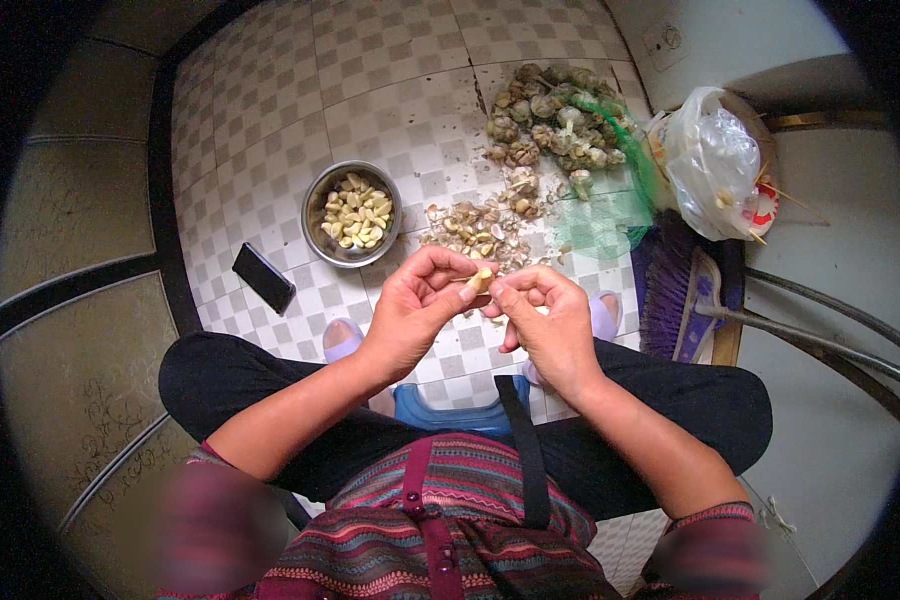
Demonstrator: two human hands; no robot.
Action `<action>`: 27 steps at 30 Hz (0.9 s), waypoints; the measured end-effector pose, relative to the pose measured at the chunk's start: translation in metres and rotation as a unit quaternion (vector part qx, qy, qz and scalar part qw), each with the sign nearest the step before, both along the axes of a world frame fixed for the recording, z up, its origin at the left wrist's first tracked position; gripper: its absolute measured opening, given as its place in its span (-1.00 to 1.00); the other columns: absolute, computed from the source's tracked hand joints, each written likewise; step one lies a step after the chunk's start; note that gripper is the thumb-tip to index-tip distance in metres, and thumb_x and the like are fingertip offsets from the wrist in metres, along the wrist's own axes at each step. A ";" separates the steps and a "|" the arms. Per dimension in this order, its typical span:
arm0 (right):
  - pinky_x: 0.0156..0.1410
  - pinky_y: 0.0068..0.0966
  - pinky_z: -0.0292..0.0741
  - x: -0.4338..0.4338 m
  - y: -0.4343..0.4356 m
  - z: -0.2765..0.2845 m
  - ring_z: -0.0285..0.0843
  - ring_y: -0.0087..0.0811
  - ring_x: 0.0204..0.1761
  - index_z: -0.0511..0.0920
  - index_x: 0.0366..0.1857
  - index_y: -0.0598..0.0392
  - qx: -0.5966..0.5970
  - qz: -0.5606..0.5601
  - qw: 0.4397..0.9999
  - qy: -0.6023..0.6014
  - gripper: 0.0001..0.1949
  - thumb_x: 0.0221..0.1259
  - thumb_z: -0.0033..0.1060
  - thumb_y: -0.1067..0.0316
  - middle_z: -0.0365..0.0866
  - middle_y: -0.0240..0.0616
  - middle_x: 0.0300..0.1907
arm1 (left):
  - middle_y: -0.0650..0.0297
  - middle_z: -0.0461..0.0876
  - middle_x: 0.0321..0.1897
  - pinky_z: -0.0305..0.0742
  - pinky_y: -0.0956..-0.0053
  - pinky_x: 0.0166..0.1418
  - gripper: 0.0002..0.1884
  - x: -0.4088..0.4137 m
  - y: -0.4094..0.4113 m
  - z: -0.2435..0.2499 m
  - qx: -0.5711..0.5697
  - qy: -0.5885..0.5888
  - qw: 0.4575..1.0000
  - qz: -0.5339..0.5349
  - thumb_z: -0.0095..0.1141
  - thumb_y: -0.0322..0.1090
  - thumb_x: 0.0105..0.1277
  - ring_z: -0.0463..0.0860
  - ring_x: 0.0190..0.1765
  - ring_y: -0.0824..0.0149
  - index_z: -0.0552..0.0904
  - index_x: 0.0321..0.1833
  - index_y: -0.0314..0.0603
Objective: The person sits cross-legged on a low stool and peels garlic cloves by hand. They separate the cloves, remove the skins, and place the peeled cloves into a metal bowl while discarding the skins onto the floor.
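Between the thumb and fingers of my left hand [429,294] is a pale yellow garlic clove [481,280]. My right hand [546,315] meets it from the other side, thumb and forefinger pinched at its edge; whether a strip of skin is between them is too small to tell. Beyond my hands lies a pile of loose cloves and papery garlic skins [487,229] on the floor. A round steel bowl [309,232] to the left holds many peeled cloves [356,210]. Farther off, whole garlic bulbs [559,120] are heaped partly in a green mesh bag [607,217].
A black phone [264,277] lies on the checkered tile floor [270,135] at left. On the right are a purple-bristled broom [671,300] and a bin topped with a clear plastic bag [712,157], thin sticks poking out. A blue plastic stool [450,409] shows beneath me.
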State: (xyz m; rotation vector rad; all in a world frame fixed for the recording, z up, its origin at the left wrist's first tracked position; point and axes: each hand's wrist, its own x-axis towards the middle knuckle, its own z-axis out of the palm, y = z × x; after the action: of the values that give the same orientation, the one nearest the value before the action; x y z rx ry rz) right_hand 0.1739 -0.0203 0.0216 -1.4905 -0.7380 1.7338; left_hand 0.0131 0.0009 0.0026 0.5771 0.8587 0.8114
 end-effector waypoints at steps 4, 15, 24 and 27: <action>-0.61 -0.71 0.39 -0.002 0.001 -0.002 0.42 -0.65 -0.64 0.49 -0.26 0.22 0.015 0.009 1.000 -0.018 -0.79 0.21 0.15 0.27 0.60 -0.24 -0.47 | 0.10 0.54 -0.08 0.50 0.44 0.08 -0.82 -0.003 0.000 0.000 -0.003 0.040 0.999 -0.012 0.10 -0.51 0.23 0.56 -0.02 0.35 0.44 -0.14 -0.30; -0.64 -0.71 0.37 0.003 0.010 0.003 0.40 -0.65 -0.69 0.50 -0.30 0.21 -0.017 0.047 0.999 -0.016 -0.78 0.22 0.14 0.24 0.59 -0.22 -0.50 | 0.20 0.55 -0.16 0.50 0.57 0.03 -0.78 -0.004 -0.001 0.001 0.047 0.088 0.994 0.047 0.15 -0.56 0.18 0.57 -0.10 0.41 0.49 -0.12 -0.34; -0.62 -0.67 0.42 0.013 0.020 0.004 0.41 -0.59 -0.70 0.48 -0.28 0.22 -0.096 0.125 0.983 0.098 -0.80 0.27 0.02 0.27 0.58 -0.17 -0.47 | 0.16 0.53 -0.12 0.53 0.50 0.06 -0.79 -0.008 -0.001 -0.002 0.244 0.192 0.950 -0.040 0.12 -0.59 0.15 0.58 -0.05 0.35 0.58 -0.13 -0.31; -0.61 -0.64 0.45 0.015 0.019 0.003 0.42 -0.57 -0.70 0.46 -0.32 0.23 -0.098 0.119 0.981 0.117 -0.81 0.27 0.00 0.29 0.57 -0.18 -0.49 | 0.16 0.53 -0.14 0.54 0.50 0.04 -0.79 -0.008 -0.001 0.003 0.251 0.198 0.946 -0.057 0.12 -0.60 0.15 0.58 -0.06 0.34 0.59 -0.14 -0.31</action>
State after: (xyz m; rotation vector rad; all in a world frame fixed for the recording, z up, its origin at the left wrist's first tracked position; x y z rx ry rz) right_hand 0.1885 -0.0012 0.0246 -1.3336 -0.6573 2.1753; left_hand 0.0053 0.0000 0.0054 1.2620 0.9749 0.8226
